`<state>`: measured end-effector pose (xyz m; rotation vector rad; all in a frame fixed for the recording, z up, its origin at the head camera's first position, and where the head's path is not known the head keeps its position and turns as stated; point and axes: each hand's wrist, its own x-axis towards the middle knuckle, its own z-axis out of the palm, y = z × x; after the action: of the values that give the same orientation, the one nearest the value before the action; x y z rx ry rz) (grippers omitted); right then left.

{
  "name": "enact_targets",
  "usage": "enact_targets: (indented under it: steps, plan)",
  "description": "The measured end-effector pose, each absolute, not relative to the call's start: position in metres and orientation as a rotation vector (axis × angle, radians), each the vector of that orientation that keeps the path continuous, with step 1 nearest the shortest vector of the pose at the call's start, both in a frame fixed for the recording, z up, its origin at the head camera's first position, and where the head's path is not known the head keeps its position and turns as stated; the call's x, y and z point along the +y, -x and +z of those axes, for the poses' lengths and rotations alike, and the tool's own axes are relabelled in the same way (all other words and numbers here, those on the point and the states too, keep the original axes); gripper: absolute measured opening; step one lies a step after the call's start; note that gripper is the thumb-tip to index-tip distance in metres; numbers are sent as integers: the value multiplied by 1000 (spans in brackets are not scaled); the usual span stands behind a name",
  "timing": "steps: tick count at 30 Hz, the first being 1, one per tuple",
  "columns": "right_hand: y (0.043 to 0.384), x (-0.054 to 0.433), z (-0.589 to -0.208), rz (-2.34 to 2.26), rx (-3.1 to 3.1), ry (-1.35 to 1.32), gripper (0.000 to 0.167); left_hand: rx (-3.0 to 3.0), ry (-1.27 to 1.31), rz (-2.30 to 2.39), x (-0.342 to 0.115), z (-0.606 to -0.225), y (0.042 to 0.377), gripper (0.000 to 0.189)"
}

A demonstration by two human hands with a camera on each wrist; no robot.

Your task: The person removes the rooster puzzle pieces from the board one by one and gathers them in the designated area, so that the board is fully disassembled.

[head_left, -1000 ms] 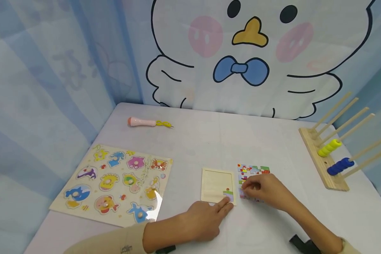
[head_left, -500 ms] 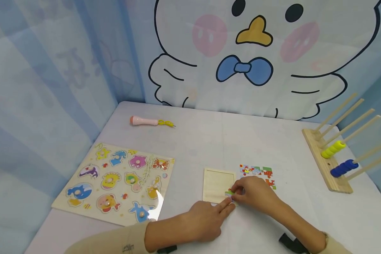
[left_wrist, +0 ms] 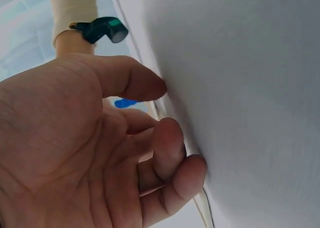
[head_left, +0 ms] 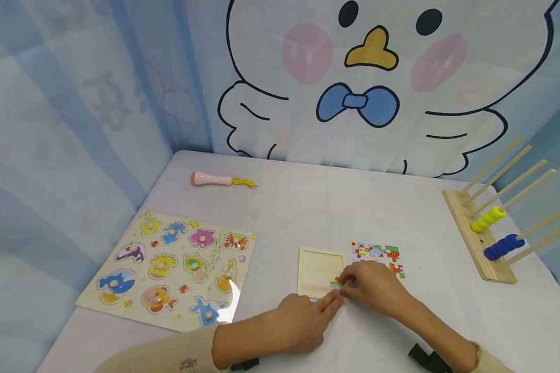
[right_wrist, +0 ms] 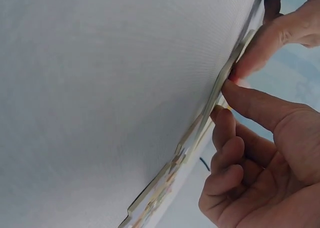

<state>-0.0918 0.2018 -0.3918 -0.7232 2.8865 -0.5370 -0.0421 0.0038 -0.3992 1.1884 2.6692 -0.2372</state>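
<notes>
A small square wooden puzzle tray (head_left: pixel 306 292) lies on the white table, with a green and purple jigsaw piece (head_left: pixel 335 284) at its lower right corner. My left hand (head_left: pixel 303 324) lays two extended fingers on that corner; its thumb stays apart from them in the left wrist view. Over the tray's right edge, the thumb and index finger of my right hand (head_left: pixel 378 287) pinch a puzzle piece, mostly covered by the fingers. Colourful loose jigsaw pieces (head_left: pixel 392 253) lie just right of the tray, partly hidden behind my right hand.
A large peg puzzle board (head_left: pixel 177 280) with sea animals lies at the left. Toward the back is a pink toy microphone (head_left: pixel 212 178) with a yellow cord. On the right stands a wooden peg rack (head_left: pixel 478 235) carrying yellow and blue rings.
My right hand has moved left from the loose pieces to the tray's lower right corner, and has stayed there since. The left hand keeps its place on the tray.
</notes>
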Motion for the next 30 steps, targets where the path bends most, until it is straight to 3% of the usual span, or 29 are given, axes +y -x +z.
enact_targets:
  steps: [13, 30]
  plan:
    - [98, 209, -398, -764, 2762, 634, 15, 2681, -1002, -230, -4, -392, 59, 63]
    - [103, 220, -390, -1086, 2512, 468, 10, 2687, -968, -194, 1, -396, 58, 65]
